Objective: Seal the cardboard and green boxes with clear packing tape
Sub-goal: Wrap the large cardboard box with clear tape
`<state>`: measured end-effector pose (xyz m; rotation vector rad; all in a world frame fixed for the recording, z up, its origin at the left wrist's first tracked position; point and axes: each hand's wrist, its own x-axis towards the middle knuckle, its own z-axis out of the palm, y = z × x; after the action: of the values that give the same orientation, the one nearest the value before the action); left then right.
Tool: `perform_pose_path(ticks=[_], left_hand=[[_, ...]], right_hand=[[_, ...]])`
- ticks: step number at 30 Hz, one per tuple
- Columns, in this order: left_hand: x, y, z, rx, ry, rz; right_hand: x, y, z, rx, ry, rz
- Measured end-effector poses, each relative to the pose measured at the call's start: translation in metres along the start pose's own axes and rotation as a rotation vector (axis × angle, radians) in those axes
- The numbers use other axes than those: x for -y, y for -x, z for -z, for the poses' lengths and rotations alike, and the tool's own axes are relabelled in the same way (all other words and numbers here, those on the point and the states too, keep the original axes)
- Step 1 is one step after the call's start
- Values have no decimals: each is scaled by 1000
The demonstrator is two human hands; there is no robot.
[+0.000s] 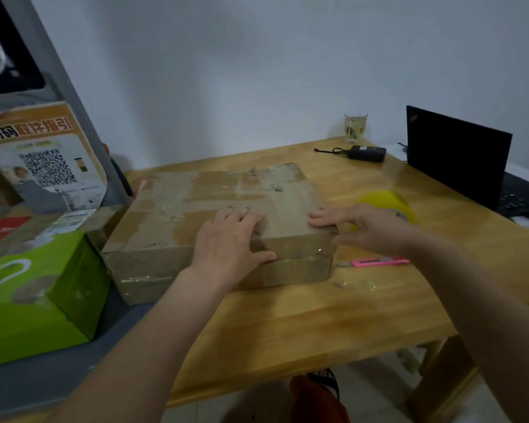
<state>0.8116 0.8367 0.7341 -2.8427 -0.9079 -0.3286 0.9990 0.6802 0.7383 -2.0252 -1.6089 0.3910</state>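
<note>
Cardboard box (pixel 202 215): flat, brown, scuffed with old tape, laid on wooden table (pixel 303 325), long axis left-right. Pressed by flat left hand (pixel 229 239); right hand (pixel 358 224) fingers relaxed at right corner.

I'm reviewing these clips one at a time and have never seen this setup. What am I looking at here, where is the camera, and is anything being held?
There is no machine: a person wears a wide-angle camera on the head, looking forward and down at their own bare arms. This single picture is that head view. On the wooden table lies a flat cardboard box patched with clear tape. The left hand rests on its near top edge, thumb over the front face. The right hand touches its right corner with straight fingers. Neither holds anything. Behind the right hand sits a yellowish tape roll; a pink utility knife lies beside the box. A green box stands at the left; a laptop at the right.
</note>
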Motion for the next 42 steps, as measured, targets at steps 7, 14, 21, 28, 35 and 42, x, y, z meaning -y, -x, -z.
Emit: perform_pose_path(ticks=[7, 14, 21, 28, 35, 42], left_hand=[[-16, -22, -11, 172, 4, -108], [-11, -21, -16, 107, 21, -134], [-14, -20, -15, 145, 32, -70], [-12, -18, -12, 106, 27, -103], [-1, -14, -14, 100, 78, -134], [-5, -14, -9, 168, 45, -114]], right_hand=[[34, -40, -42, 80, 540, -55], [-3, -140, -23, 158, 583, -218], [14, -114, -31, 157, 564, -184], [20, -114, -31, 218, 539, -164], [-13, -213, -27, 160, 575, -218], [-16, -227, -26, 165, 628, -179]])
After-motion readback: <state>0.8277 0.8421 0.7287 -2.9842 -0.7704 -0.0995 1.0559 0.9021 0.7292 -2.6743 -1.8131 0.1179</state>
